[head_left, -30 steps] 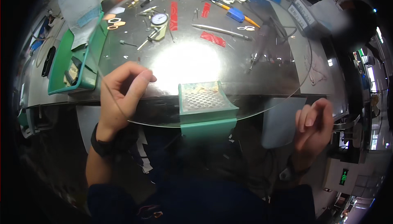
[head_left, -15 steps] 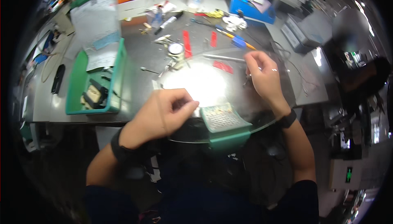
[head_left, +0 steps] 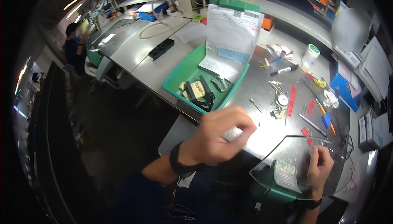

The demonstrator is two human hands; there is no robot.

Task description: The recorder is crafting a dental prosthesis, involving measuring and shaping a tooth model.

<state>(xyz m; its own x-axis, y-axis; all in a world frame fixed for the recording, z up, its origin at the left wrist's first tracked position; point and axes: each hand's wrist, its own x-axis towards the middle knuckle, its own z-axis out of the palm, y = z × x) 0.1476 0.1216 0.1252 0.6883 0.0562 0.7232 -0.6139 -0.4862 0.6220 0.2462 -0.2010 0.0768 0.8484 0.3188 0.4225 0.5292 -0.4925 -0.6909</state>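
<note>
My left hand (head_left: 221,136) hovers over the bench's front edge, thumb and fingers pinched. Whether a small thing is between them, I cannot make out. Close to its fingertips is a tiny dark piece (head_left: 258,124). My right hand (head_left: 320,167) is closed at the right, seen partly through a large clear pane (head_left: 266,158); its grip is hidden. Next to it, under the pane, sits a green holder (head_left: 278,195) with a pale, patterned pad (head_left: 285,175). A green bin (head_left: 180,85) beyond my left hand holds black and cream parts (head_left: 198,89) and a paper sheet (head_left: 231,35).
On the metal bench lie a dial gauge (head_left: 282,100), red strips (head_left: 291,101), a silver pen-like rod (head_left: 312,125), an orange pencil-like tool (head_left: 327,119) and a black marker (head_left: 284,70). A white jar (head_left: 311,54) stands behind. A person (head_left: 75,48) sits at the far left.
The view has swung left, so the bin now sits near the middle and the bench items lie to the right. Both hands stay closed; the left is now nearer the bin's front corner in view.
</note>
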